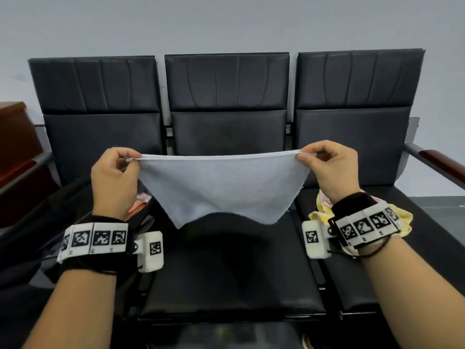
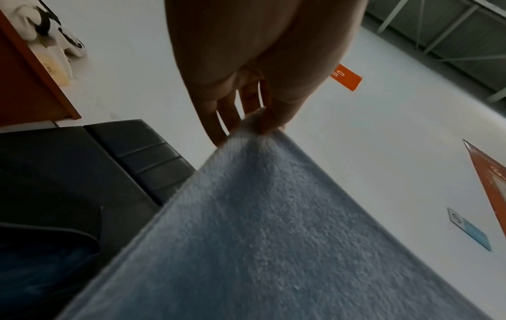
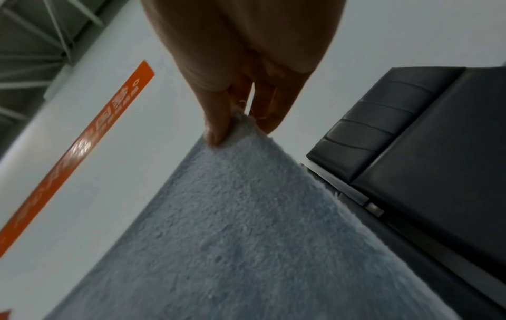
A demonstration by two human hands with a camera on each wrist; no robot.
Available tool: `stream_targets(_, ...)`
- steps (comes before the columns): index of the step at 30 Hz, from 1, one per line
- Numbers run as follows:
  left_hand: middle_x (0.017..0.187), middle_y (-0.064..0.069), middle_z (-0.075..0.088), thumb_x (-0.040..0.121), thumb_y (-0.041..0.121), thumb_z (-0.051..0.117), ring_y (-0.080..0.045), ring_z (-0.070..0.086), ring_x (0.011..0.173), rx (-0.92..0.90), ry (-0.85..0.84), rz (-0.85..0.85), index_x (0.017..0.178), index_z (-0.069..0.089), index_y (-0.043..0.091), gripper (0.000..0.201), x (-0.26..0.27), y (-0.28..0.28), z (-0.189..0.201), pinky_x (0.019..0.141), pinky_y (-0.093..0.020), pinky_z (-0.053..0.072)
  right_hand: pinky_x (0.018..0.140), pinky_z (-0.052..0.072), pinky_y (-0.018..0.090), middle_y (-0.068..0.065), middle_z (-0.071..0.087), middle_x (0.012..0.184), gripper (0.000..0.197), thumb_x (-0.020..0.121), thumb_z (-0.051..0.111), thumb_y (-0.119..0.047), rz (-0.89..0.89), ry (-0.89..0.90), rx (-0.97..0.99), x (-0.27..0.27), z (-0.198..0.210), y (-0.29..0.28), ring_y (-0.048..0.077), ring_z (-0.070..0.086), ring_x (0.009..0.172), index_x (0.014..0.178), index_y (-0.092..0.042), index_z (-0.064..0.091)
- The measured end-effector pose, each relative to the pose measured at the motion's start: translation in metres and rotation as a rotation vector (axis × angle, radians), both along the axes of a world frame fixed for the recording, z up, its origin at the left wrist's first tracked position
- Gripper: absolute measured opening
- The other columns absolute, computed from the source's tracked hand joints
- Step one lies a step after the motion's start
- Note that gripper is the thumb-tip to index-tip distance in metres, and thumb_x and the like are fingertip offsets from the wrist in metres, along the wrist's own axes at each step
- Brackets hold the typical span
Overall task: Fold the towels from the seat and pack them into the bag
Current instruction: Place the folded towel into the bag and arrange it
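Three black seats [image 1: 226,260] against grey wall [image 1: 226,21]; left hand [image 1: 113,177], right hand [image 1: 329,170] pinch blue towel [image 1: 224,187] corners.

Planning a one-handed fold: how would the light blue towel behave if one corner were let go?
The light blue towel sags between the left hand and right hand, so probably floppy; it would likely swing down. Fingertip pinches suffice, suggesting it is light.

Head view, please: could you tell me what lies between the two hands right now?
The light blue towel spans the gap, its top edge pulled taut from the left hand to the right hand, each pinching a corner. The head view shows this best.
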State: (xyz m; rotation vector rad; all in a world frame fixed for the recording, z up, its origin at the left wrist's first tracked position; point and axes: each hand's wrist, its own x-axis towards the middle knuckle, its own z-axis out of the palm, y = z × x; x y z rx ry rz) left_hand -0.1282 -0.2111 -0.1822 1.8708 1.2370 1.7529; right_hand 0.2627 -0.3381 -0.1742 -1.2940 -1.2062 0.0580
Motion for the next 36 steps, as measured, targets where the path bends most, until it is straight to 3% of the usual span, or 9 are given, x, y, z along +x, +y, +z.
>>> stream_targets(4,0.069,0.014,0.066,0.084,-0.004,0.055,0.005,0.057,0.058,-0.127,-0.012,-0.125,0.08,0.065,0.019,0.026,-0.015,-0.01,-0.036,0.056,-0.008,0.044,0.074,0.054,0.018,-0.007,0.074,0.082,0.017,0.079,0.078,-0.006,0.135,0.142,-0.066,-0.001,-0.042,-0.025,0.007,0.068,0.078,0.083,-0.022,0.074)
stream_targets(6,0.066,0.009,0.063,0.081,-0.01,0.058,0.004,0.052,0.058,-0.256,0.097,-0.135,0.073,0.064,0.017,0.029,-0.022,-0.011,-0.064,0.062,-0.015,0.045,0.071,0.051,0.014,-0.01,0.073,0.081,0.025,0.081,0.074,0.002,0.174,0.215,-0.169,-0.003,-0.074,-0.035,0.001,0.066,0.077,0.088,-0.022,0.072)
stream_targets(10,0.055,0.01,0.06,0.077,-0.019,0.06,0.007,0.049,0.052,-0.539,0.288,-0.276,0.063,0.063,0.014,0.037,-0.029,-0.024,-0.117,0.056,-0.008,0.038,0.072,0.05,0.015,-0.007,0.067,0.075,0.031,0.083,0.065,0.015,0.234,0.333,-0.35,-0.006,-0.136,-0.058,-0.001,0.062,0.071,0.094,-0.014,0.068)
stream_targets(14,0.054,0.008,0.057,0.077,-0.015,0.061,-0.003,0.045,0.054,-0.746,0.358,-0.335,0.059,0.063,0.013,0.033,-0.044,-0.032,-0.16,0.059,-0.027,0.037,0.068,0.053,0.018,-0.003,0.069,0.075,0.024,0.084,0.069,0.007,0.32,0.384,-0.475,-0.003,-0.171,-0.076,0.007,0.064,0.072,0.097,-0.012,0.071)
stream_targets(19,0.054,0.003,0.055,0.068,0.001,0.063,-0.015,0.047,0.056,-0.905,0.247,-0.364,0.067,0.068,0.02,0.021,-0.05,-0.036,-0.181,0.055,-0.024,0.037,0.057,0.05,0.019,-0.002,0.07,0.073,0.021,0.085,0.071,0.003,0.295,0.419,-0.56,-0.004,-0.19,-0.077,0.008,0.063,0.067,0.092,-0.017,0.074)
stream_targets(23,0.063,-0.003,0.06,0.076,-0.002,0.064,-0.018,0.05,0.059,-0.883,0.228,-0.301,0.073,0.067,0.017,0.019,-0.041,-0.028,-0.189,0.06,-0.029,0.039,0.057,0.051,0.017,-0.003,0.071,0.074,0.022,0.084,0.072,0.002,0.17,0.42,-0.573,-0.003,-0.203,-0.06,0.007,0.065,0.067,0.089,-0.02,0.074)
stream_targets(26,0.074,0.0,0.065,0.085,-0.004,0.062,-0.009,0.054,0.062,-0.798,0.273,-0.225,0.081,0.066,0.018,0.023,-0.027,-0.02,-0.194,0.061,-0.027,0.043,0.064,0.05,0.015,-0.004,0.071,0.073,0.022,0.083,0.073,0.001,0.077,0.398,-0.571,-0.002,-0.21,-0.042,0.005,0.064,0.068,0.088,-0.02,0.072)
stream_targets(30,0.088,-0.008,0.068,0.088,-0.001,0.061,-0.019,0.058,0.077,-0.737,0.24,-0.144,0.09,0.066,0.009,0.012,-0.007,-0.007,-0.2,0.073,-0.03,0.047,0.063,0.048,0.011,-0.004,0.069,0.074,0.02,0.082,0.074,0.0,-0.021,0.349,-0.582,-0.001,-0.216,-0.019,-0.002,0.062,0.064,0.088,-0.019,0.07)
stream_targets(36,0.084,-0.001,0.065,0.089,0.003,0.059,-0.014,0.058,0.072,-0.766,0.232,-0.097,0.086,0.064,0.021,0.02,0.011,0.03,-0.209,0.063,-0.023,0.045,0.07,0.052,0.031,0.0,0.068,0.077,0.019,0.082,0.074,-0.006,-0.087,0.301,-0.65,0.007,-0.223,0.019,0.012,0.064,0.07,0.088,-0.022,0.069)
